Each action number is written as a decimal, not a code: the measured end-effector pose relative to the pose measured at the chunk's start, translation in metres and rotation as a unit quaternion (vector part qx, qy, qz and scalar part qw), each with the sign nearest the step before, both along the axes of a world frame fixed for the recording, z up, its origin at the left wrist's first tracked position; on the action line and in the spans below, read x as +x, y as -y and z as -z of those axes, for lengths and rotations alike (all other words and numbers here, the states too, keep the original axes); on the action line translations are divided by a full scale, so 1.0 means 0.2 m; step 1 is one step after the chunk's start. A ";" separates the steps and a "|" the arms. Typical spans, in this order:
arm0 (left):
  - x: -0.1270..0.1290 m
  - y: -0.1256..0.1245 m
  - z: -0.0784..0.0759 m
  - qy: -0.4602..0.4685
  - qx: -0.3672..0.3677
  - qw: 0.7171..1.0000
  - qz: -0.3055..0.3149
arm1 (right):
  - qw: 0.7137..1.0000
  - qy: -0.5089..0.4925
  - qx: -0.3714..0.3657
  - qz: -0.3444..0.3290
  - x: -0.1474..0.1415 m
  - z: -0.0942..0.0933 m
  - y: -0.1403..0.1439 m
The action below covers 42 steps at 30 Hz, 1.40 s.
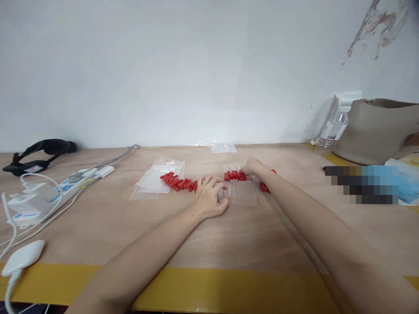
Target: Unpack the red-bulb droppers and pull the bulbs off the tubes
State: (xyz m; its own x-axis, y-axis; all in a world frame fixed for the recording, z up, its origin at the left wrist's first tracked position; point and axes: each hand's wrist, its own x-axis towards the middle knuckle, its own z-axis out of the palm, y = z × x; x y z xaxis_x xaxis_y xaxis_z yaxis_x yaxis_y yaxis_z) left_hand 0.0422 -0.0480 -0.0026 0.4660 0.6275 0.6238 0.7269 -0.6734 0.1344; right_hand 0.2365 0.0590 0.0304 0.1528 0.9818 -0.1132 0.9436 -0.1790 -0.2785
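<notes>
In the middle of the table lies a row of thin clear tubes (242,192), with red rubber bulbs (235,175) across their far part; they look like droppers. My left hand (209,196) rests at the left end of this row, fingers spread and bent, the thumb beside the tubes. Left of it is a heap of more red bulbs (180,182), partly on flat clear zip bags (157,176). At the far right side of the row is my right hand (253,167), beside the bulbs. Its fingertips are mostly hidden, so its hold cannot be made out. More red bulbs (264,187) show beside the right forearm.
Another clear bag (223,148) lies by the wall. On the left are a power strip (70,185), white chargers (32,203) with cables, and a black strap-like headset (39,155). At right stand a plastic bottle (334,128) and a grey-brown bin (373,131).
</notes>
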 end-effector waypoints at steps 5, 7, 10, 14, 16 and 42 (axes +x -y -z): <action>0.00 0.01 -0.01 -0.024 -0.001 1.000 0.015 | 1.000 0.001 0.024 -0.004 0.02 -0.03 0.00; 0.00 0.01 -0.01 -0.028 0.002 1.000 0.013 | 0.999 -0.016 0.048 -0.019 0.03 -0.07 0.05; 0.00 0.00 0.00 -0.017 0.010 1.000 -0.002 | 0.993 -0.051 0.092 -0.056 0.06 -0.11 0.16; 0.00 -0.01 0.00 0.037 0.037 0.998 -0.037 | 0.963 -0.128 0.198 -0.134 0.09 -0.08 0.37; 0.00 -0.01 0.00 0.062 0.072 0.994 -0.045 | 0.932 -0.163 0.264 -0.186 0.10 -0.02 0.48; -0.11 0.09 0.02 -0.172 0.178 0.958 0.142 | 0.799 0.048 0.496 -0.337 -0.01 0.20 0.79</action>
